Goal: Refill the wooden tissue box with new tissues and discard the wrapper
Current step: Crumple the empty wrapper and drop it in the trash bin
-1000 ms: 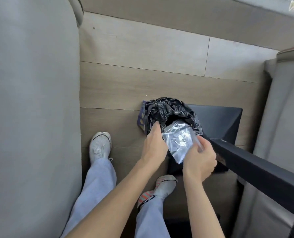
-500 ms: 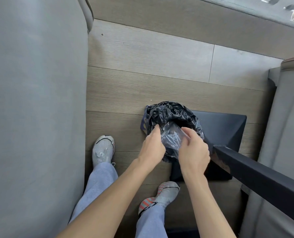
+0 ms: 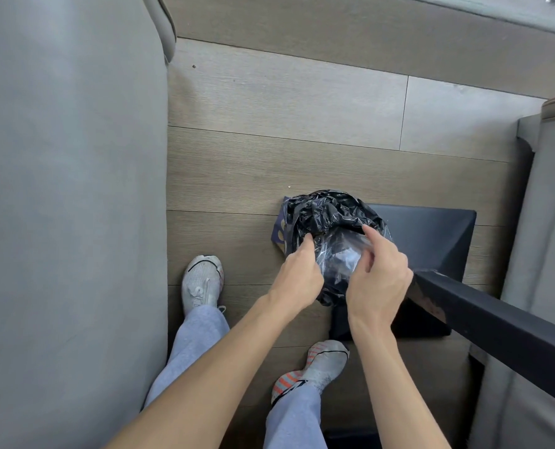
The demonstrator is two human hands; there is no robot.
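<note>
A crumpled clear plastic wrapper (image 3: 339, 251) sits in the mouth of a black trash bag (image 3: 324, 207) that lines a small bin on the floor. My left hand (image 3: 299, 275) grips the wrapper's left side, thumb tucked against the bag's rim. My right hand (image 3: 380, 277) presses on the wrapper from the right, index finger stretched over it and the other fingers curled on the plastic. Most of the wrapper lies below the bag's rim. The wooden tissue box is out of view.
A grey sofa (image 3: 69, 189) fills the left. A black table edge (image 3: 496, 325) juts in from the right over a dark flat base (image 3: 431, 231). Grey upholstery (image 3: 545, 222) stands at the far right. My feet rest on the wood floor (image 3: 269, 124).
The wrapper was held above the bag's opening one second ago. Both hands have pushed it down and forward into the black bag, and it is now more crumpled.
</note>
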